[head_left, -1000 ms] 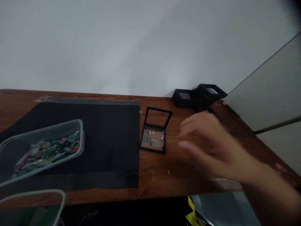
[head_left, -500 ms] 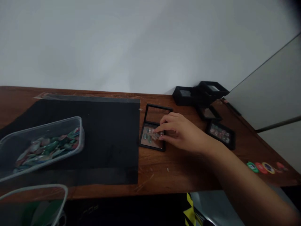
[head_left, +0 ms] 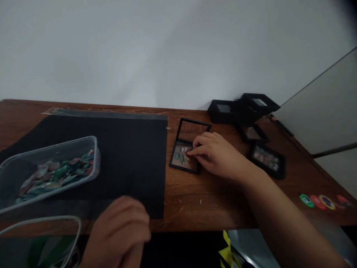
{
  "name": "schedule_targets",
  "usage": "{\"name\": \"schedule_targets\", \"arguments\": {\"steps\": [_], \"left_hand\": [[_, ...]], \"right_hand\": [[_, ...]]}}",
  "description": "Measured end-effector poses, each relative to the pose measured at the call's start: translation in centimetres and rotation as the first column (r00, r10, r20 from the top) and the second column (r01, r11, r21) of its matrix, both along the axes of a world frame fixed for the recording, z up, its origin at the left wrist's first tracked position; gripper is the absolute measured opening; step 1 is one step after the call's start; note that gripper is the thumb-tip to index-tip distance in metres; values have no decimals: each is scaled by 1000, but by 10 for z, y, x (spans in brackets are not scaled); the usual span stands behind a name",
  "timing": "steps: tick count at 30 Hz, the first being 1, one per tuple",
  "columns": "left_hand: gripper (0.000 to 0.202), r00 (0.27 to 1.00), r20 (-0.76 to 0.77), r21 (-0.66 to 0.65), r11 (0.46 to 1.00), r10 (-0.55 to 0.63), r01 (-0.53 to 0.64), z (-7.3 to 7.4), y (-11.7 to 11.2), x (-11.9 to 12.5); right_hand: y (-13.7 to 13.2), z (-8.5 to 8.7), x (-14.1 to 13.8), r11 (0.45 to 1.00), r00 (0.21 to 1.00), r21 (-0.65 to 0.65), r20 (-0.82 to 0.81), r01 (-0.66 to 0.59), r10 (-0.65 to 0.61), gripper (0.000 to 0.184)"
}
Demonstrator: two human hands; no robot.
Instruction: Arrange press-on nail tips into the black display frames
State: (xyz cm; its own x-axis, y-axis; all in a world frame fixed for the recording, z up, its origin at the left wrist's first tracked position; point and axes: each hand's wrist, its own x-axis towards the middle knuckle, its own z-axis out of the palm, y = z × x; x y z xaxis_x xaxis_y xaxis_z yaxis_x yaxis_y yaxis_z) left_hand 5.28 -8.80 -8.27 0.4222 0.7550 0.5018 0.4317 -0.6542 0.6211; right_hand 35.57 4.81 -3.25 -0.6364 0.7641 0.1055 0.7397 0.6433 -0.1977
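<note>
A small black-framed display case (head_left: 185, 170) lies on the table with its see-through lid (head_left: 193, 130) raised. Inside it are several small shiny green and pinkish pieces (head_left: 182, 159). My right hand (head_left: 216, 152) reaches over the case's right side, index fingertip down among the pieces; the fingers are drawn together, and whatever they may hold is hidden. Near the table's front edge, over the black mat (head_left: 131, 160), my left hand (head_left: 119, 230) is raised with curled fingers. It is apart from the case, and its palm side is hidden.
At left, a clear plastic tub (head_left: 96, 158) holds many similar coloured pieces. Black boxes (head_left: 223, 111) are stacked by the wall, and a filled black case (head_left: 267, 160) lies at right. Round coloured stickers (head_left: 318, 201) sit near the front right. A white cable (head_left: 55, 219) loops at lower left.
My left hand has come into view from below. My right fingers have shifted slightly on the pieces in the case, uncovering a bit more of them. The view has moved a little.
</note>
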Motion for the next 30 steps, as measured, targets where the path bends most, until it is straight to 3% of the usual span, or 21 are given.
{"name": "schedule_targets", "arguments": {"steps": [4, 8, 12, 17, 22, 30], "left_hand": [[27, 996, 30, -20, 996, 85, -85, 12, 41, 16], [22, 989, -27, -68, 987, 143, -145, 18, 52, 31], [15, 980, -172, -78, 990, 101, -115, 24, 68, 52], [28, 899, -393, -91, 965, 192, -246, 23, 100, 71], [36, 876, -440, -72, 965, 198, -254, 13, 104, 76], [39, 862, -457, -13, 967, 219, -253, 3, 101, 72]], "right_hand": [[-1, -3, 4, 1000, 999, 9, -53, 10, -9, 28], [1, -6, 6, 999, 996, 12, -81, 32, -31, 32], [3, -13, 6, 999, 993, 6, -114, 34, -33, 27], [1, -17, -1, 992, 989, 25, -88, 122, -120, 20], [-8, -14, -10, 961, 967, 106, -28, 255, -254, 13], [-7, -11, -5, 978, 972, 3, -113, 210, -208, 27]]}}
